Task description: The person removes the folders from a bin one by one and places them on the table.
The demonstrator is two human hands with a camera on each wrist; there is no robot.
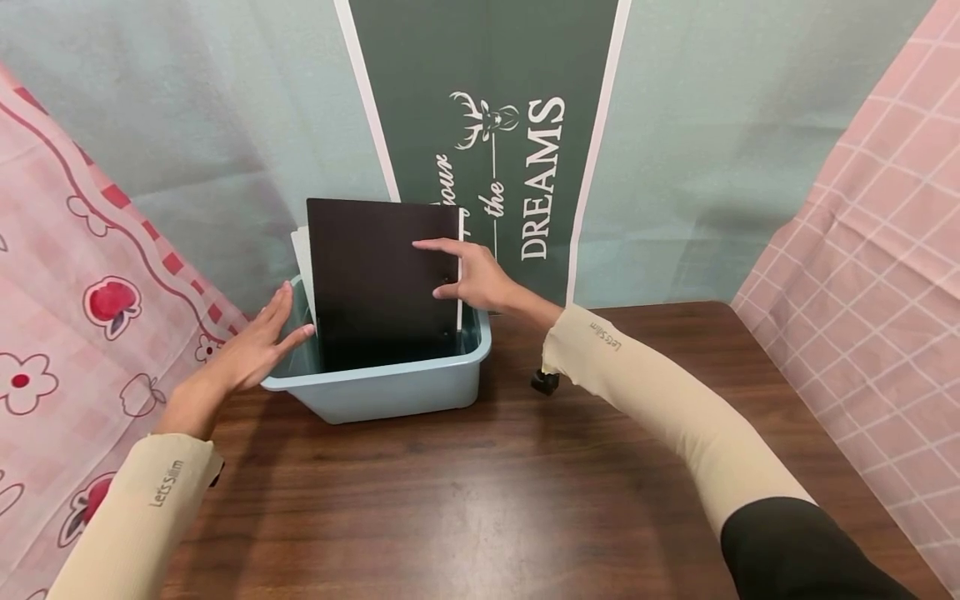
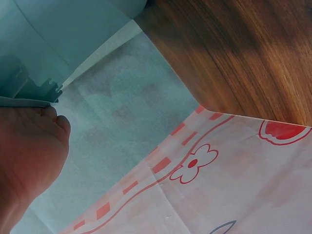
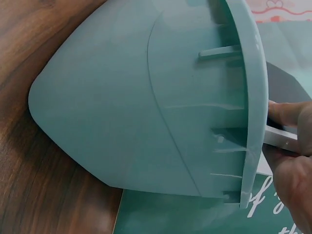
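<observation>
A flat black folder (image 1: 382, 279) with a pale right edge stands upright in a light blue plastic bin (image 1: 390, 392), its upper part rising well above the rim. My right hand (image 1: 480, 275) holds it at that right edge, with thumb and forefinger on the black front. In the right wrist view, the pale edge (image 3: 280, 138) lies between the fingers, just beyond the bin's rim (image 3: 256, 97). At the bin's left rim is my left hand (image 1: 258, 337), fingers straight and thumb reaching over the opening. Behind the folder's left side shows a white sheet-like thing (image 1: 302, 250).
The bin stands on a dark brown wooden table (image 1: 465, 500), near its back edge. A grey-green cloth (image 1: 675, 167) with a dark printed panel hangs behind. Pink patterned cloths hang on the left (image 1: 90, 250) and right (image 1: 877, 233). A small black object (image 1: 545, 382) shows under the right sleeve.
</observation>
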